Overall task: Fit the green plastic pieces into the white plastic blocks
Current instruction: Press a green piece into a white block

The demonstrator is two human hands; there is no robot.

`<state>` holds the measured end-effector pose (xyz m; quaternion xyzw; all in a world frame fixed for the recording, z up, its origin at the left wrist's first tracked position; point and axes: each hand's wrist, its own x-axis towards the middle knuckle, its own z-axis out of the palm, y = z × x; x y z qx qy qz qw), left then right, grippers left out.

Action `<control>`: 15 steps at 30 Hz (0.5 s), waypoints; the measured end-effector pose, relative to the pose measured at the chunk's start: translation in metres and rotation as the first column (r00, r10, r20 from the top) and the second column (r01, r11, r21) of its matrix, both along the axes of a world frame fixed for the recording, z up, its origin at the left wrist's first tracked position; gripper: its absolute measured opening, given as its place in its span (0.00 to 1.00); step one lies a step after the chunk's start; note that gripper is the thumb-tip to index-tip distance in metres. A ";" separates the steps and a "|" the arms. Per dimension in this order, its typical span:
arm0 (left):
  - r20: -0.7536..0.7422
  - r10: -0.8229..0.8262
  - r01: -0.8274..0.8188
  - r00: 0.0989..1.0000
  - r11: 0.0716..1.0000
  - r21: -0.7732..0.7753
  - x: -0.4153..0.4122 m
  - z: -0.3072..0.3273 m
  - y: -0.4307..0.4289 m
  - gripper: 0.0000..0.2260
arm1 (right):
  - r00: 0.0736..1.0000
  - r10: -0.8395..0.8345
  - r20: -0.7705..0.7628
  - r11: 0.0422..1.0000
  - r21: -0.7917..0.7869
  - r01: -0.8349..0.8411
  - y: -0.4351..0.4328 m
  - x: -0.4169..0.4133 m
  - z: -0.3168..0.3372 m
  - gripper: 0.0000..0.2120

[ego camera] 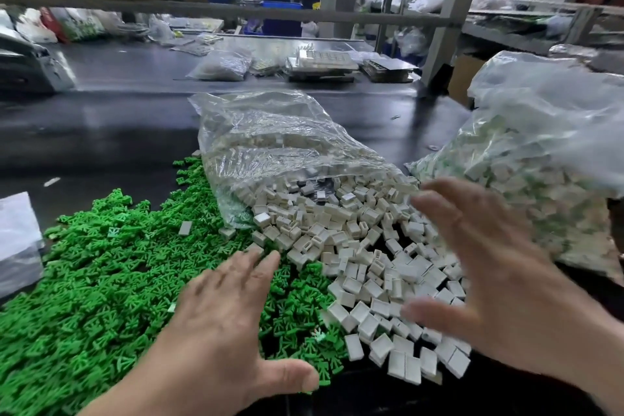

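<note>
My left hand point(219, 311) hovers flat, fingers spread and holding nothing, over the green plastic pieces point(94, 280) heaped on the desk point(101, 132). Right hand point(489, 267) (blurred) is spread too, nothing held, above the white plastic blocks point(368, 257) spilling from a clear bag point(280, 142).

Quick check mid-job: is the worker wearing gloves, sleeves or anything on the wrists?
No gloves: the left hand and right hand are bare. No ring, watch or band shows. The left forearm and right forearm are bare too, no sleeve in frame. The right hand is motion-blurred, so small details there may be missed.
</note>
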<state>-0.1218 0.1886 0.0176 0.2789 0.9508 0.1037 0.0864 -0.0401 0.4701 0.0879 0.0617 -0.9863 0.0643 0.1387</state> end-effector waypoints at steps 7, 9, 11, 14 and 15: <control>0.034 -0.073 0.078 0.997 0.981 -0.179 0.002 -0.010 0.011 0.55 | 0.887 -0.031 0.461 0.995 0.096 -0.015 -0.020 -0.010 -0.072 0.49; -0.011 -0.097 0.093 0.995 0.981 -0.171 -0.001 -0.014 0.015 0.52 | 0.919 0.017 0.394 0.994 0.096 -0.060 -0.027 -0.021 -0.081 0.47; -0.056 -0.122 0.113 0.991 0.984 -0.136 -0.004 -0.014 0.018 0.50 | 0.938 0.050 0.342 0.994 0.078 -0.082 -0.035 -0.032 -0.085 0.45; -0.130 -0.112 0.102 0.985 0.991 -0.081 -0.011 -0.015 0.016 0.46 | 0.947 0.107 0.302 0.989 0.062 -0.131 -0.046 -0.050 -0.082 0.42; -0.152 -0.104 0.098 0.983 0.994 -0.050 -0.012 -0.016 0.015 0.44 | 0.945 0.119 0.305 0.988 0.062 -0.145 -0.049 -0.056 -0.081 0.41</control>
